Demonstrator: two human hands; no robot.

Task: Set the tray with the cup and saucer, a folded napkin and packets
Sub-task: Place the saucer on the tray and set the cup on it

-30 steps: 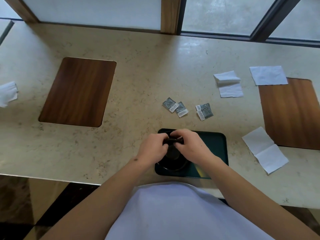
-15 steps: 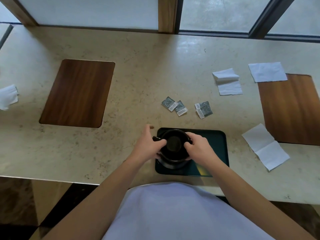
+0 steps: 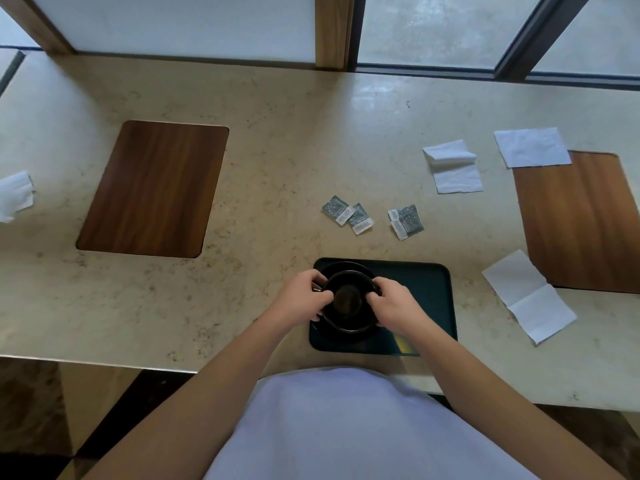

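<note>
Gripping the black cup (image 3: 349, 299) from both sides, the left hand (image 3: 300, 296) and the right hand (image 3: 393, 304) curl their fingers over its rim. The cup sits on a dark saucer (image 3: 346, 332) at the left end of the dark tray (image 3: 426, 289), near the counter's (image 3: 277, 140) front edge. Beyond the tray lie the packets (image 3: 347, 214), in two small clusters. A creased napkin (image 3: 528, 295) lies right of the tray, with two more napkins (image 3: 453, 167) farther back.
</note>
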